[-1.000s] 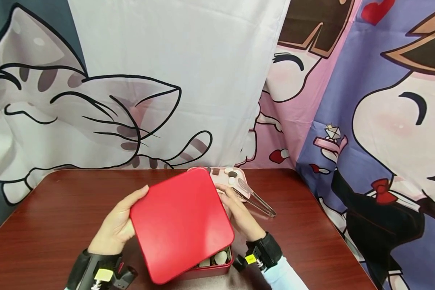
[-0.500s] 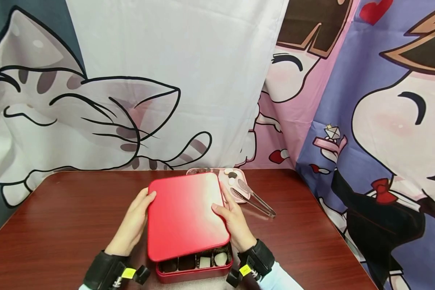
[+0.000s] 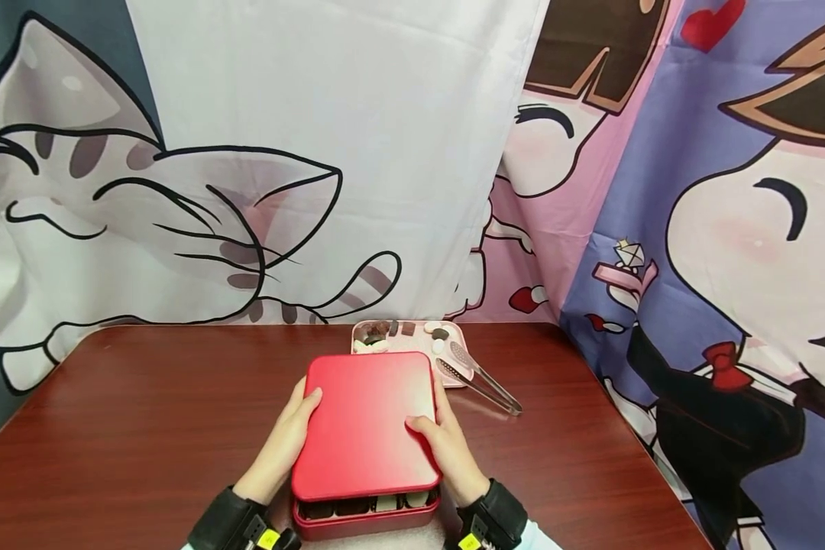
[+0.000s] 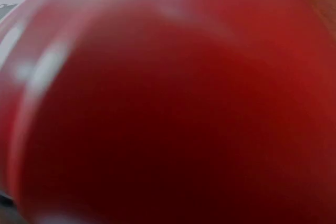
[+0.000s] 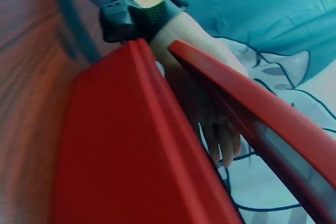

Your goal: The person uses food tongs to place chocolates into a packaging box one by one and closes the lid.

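Note:
A red square lid (image 3: 364, 424) hovers tilted over a red box (image 3: 367, 525), its near edge raised. Through the front gap, dark and pale pieces show inside the box's compartments. My left hand (image 3: 283, 437) holds the lid's left edge, thumb at the rim. On the opposite side my right hand (image 3: 450, 451) grips the lid, its thumb on top; the other fingers are partly hidden. The right wrist view shows the gap between box (image 5: 115, 140) and lid (image 5: 252, 95), with the left hand (image 5: 197, 98) beyond. Blurred red surface (image 4: 173, 108) fills most of the left wrist view.
Behind the lid lies a pink tray (image 3: 462, 334) bearing dark and pale pieces. Metal tongs (image 3: 488, 386) rest partly on it, handle end on the brown table (image 3: 179, 397). A printed curtain (image 3: 399, 153) hangs along the table's far edge.
The lid has straightened and come down closer over the box, uncovering more of the tray. My left hand has shifted right with it; my right thumb has come onto the lid's top.

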The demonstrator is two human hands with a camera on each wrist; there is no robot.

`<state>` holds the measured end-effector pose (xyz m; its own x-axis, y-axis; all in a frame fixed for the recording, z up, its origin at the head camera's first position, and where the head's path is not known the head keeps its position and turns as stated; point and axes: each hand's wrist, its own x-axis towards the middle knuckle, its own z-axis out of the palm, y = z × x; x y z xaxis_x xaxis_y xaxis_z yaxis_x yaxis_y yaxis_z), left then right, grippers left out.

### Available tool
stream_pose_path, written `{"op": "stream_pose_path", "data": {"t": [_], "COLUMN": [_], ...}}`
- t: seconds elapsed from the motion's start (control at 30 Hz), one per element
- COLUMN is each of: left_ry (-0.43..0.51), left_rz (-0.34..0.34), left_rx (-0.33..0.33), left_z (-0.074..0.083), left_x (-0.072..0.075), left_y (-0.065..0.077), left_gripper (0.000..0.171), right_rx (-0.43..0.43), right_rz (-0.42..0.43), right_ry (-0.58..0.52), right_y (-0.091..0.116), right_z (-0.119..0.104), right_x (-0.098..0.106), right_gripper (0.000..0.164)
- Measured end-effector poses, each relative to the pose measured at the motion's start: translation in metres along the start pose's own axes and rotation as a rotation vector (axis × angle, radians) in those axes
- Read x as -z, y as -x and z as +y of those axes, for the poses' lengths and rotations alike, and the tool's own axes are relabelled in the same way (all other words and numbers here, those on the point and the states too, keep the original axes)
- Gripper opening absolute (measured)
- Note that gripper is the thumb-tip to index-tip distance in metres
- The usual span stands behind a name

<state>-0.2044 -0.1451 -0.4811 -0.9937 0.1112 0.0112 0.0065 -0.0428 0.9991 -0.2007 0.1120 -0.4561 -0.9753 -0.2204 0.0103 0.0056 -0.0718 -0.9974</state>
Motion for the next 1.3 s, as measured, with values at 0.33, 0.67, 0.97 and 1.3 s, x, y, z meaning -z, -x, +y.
{"op": "stream_pose_path", "data": {"t": [0.33,0.67,0.97,1.3], "left_ry": [-0.082,-0.06,-0.099,-0.066], "left_rz": [0.113,0.146,0.108,0.096], "left_rx": [0.024,0.047,0.181,0.139], "left_z": [-0.036,-0.049,-0.028,-0.063], "left_x": [0.003,0.003,-0.002,0.008], "left_y": [-0.005,-0.006,0.003,-0.008], "left_gripper": [0.079,0.081,0.074,0.08], "right_rx": [0.08,0.005,-0.031,0.009], "right_rz": [0.034,0.057,0.077,0.07], "right_ry": [0.081,0.085,0.093,0.188], "right_y": [0.007,0.006,0.003,-0.011], "right_z": [0.032,0.037,0.05,0.098], "right_x": [0.002,0.001,0.003,0.022], "right_gripper": [0.099,0.1,0.102,0.106]}}
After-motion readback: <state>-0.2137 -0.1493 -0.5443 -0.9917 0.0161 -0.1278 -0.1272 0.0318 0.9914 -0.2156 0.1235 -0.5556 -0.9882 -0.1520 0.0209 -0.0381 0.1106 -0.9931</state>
